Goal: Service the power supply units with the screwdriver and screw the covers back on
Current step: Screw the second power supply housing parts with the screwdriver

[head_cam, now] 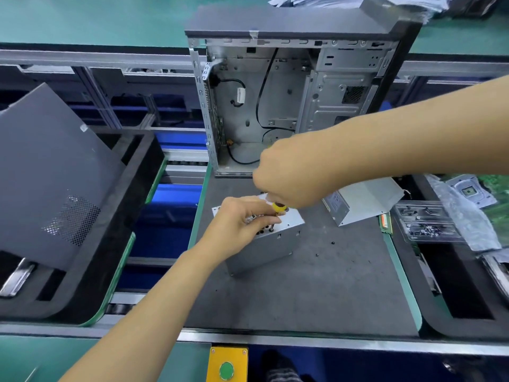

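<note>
Power supply unit [264,241] is stood on grey mat [303,293] before open case [275,106] | steadied by curled left hand [242,224] | screwdriver [278,209] is gripped by right hand [286,175], tip on top

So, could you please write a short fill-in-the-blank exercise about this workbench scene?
1. The right hand holds a screwdriver with a ____ handle.
2. The left hand rests on the nearer power supply unit; the second power supply unit lies to its ____.
3. The computer case behind stands with its side ____.

Missing words: yellow; right; open
</note>
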Tool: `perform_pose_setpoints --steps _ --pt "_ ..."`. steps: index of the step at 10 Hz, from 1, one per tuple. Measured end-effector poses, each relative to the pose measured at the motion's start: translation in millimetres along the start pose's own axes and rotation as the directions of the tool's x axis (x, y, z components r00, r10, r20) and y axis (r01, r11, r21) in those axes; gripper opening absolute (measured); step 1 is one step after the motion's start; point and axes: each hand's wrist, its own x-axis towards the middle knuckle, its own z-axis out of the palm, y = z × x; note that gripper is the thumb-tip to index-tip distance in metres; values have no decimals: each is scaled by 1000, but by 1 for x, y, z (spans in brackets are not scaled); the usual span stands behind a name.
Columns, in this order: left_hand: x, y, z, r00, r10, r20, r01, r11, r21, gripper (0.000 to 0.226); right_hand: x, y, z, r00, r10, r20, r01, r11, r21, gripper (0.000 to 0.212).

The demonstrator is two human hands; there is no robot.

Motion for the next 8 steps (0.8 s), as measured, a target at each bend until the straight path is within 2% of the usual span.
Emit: perform_pose_setpoints --steps 1,2,3,4,5,6,7,8 --pt "3 4 -2 999 -37 7 38 999 -25 18 19 5 0 970 59 235 -139 930 340 24" --pt "4 3 0 997 -66 -50 65 998 -28 15 5 7 -7 971 -12 239 4 999 34 26" --pt "5 -2 -1 999 -40 -26 39 999 -31 4 -11 10 8 954 -298 -29 195 693 -694 37" --pt "3 -3 -1 999 13 37 -14 1000 27 10 -16 11 11 892 -440 102 340 506 -792 39" --pt "4 0 1 999 9 37 -8 1000 -19 3 -4 0 10 970 -216 112 243 890 -385 8" --pt "11 2 4 1000 -23 -7 22 997 -70 12 23 12 -1 845 90 527 -361 824 437 28" --pt "16 5 4 999 -44 2 44 996 -72 9 30 25 -5 744 4 668 -543 586 602 35" --pt "14 3 0 998 -65 27 68 991 -118 6 5 17 7 975 -136 174 163 974 -154 20"
